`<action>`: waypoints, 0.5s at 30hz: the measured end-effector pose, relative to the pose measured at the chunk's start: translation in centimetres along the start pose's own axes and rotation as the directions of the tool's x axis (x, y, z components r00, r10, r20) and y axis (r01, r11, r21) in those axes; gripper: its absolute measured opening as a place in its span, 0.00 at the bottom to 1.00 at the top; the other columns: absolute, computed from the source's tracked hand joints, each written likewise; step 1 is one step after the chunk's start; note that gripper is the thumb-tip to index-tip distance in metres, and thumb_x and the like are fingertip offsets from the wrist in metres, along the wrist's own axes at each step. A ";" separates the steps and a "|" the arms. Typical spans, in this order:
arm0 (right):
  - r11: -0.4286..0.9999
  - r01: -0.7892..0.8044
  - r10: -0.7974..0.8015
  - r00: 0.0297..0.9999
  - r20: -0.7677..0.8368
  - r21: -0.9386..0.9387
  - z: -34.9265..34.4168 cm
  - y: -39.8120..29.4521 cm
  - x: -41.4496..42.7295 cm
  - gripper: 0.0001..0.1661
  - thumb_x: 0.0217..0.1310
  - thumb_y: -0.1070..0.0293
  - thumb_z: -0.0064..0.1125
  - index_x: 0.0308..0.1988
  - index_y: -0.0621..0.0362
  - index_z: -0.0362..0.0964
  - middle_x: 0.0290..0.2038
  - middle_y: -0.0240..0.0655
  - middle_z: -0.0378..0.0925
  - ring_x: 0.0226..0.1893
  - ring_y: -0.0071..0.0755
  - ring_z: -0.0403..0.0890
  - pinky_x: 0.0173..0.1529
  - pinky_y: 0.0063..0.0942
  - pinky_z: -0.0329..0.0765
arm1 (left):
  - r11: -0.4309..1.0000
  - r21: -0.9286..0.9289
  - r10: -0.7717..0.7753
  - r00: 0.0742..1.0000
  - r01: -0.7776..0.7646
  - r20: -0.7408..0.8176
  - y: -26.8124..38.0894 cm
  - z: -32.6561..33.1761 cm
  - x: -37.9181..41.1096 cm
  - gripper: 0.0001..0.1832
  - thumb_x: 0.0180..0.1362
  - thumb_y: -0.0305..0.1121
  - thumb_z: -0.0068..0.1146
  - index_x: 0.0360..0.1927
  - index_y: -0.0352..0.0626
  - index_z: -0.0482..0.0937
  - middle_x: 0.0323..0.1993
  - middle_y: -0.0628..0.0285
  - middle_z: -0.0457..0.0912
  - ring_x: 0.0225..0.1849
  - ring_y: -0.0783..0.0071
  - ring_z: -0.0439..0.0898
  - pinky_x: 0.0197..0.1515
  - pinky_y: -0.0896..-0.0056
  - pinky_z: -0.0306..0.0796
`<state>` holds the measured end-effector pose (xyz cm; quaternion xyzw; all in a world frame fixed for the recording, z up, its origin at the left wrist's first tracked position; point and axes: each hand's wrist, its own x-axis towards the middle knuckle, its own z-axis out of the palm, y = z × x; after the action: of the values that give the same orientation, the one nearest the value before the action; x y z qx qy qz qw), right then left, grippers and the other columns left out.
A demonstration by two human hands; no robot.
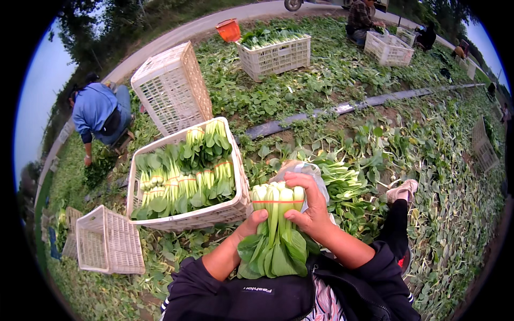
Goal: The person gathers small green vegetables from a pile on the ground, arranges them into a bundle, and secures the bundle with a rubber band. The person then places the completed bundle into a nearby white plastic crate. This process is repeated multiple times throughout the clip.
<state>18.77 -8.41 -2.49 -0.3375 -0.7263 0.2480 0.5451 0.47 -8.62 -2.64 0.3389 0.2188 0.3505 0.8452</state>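
Observation:
A bunch of bok choy [277,236] with an orange band round its pale stalks is held upside down before my chest, stem ends up and leaves down. My left hand [253,224] grips its left side; most of those fingers are hidden behind the bunch. My right hand [311,204] wraps the right side, thumb in front and fingers over the top. Just to the left, a white plastic crate [237,160] holds several banded bunches of bok choy [176,184]. Loose bok choy [343,180] lies on the ground to the right, beside a clear plastic bag [321,176].
Empty crates stand at left [108,240] and behind the full one [168,92]. Farther off are a filled crate [277,60], an orange bucket [228,30] and a dark flat hose [297,118]. One person [96,108] crouches at left, another [361,22] at the upper right.

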 end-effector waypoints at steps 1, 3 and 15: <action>0.980 -0.087 0.092 0.995 -0.022 0.182 0.0 0.0 0.1 0.44 0.58 0.40 0.59 0.62 0.58 0.57 0.59 0.48 0.65 0.61 0.49 0.67 0.64 0.41 0.64 | 0.999 0.049 0.014 1.000 -0.014 -0.002 0.8 -0.1 0.2 0.52 0.46 0.54 0.65 0.70 0.41 0.55 0.63 0.52 0.67 0.61 0.58 0.73 0.64 0.58 0.68; 0.822 -0.233 0.279 0.960 -0.010 0.520 -0.1 0.1 0.2 0.48 0.63 0.33 0.48 0.67 0.58 0.51 0.65 0.48 0.60 0.66 0.46 0.62 0.68 0.41 0.59 | 0.965 0.214 0.147 0.989 -0.149 0.024 3.1 0.0 0.8 0.60 0.41 0.47 0.71 0.73 0.42 0.44 0.66 0.52 0.63 0.62 0.58 0.71 0.65 0.57 0.65; 0.365 -0.371 0.448 0.874 0.188 0.854 -1.4 -5.2 0.3 0.36 0.56 0.64 0.68 0.62 0.56 0.62 0.66 0.38 0.63 0.64 0.32 0.65 0.68 0.34 0.62 | -0.214 0.745 0.378 0.650 -0.632 0.660 3.6 0.9 1.0 0.66 0.32 0.39 0.83 0.69 0.38 0.43 0.56 0.50 0.69 0.56 0.55 0.74 0.59 0.55 0.68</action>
<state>18.93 -11.56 1.87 -0.1925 -0.3697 0.6944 0.5865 0.07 -6.43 0.48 0.8939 0.1493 0.3838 0.1769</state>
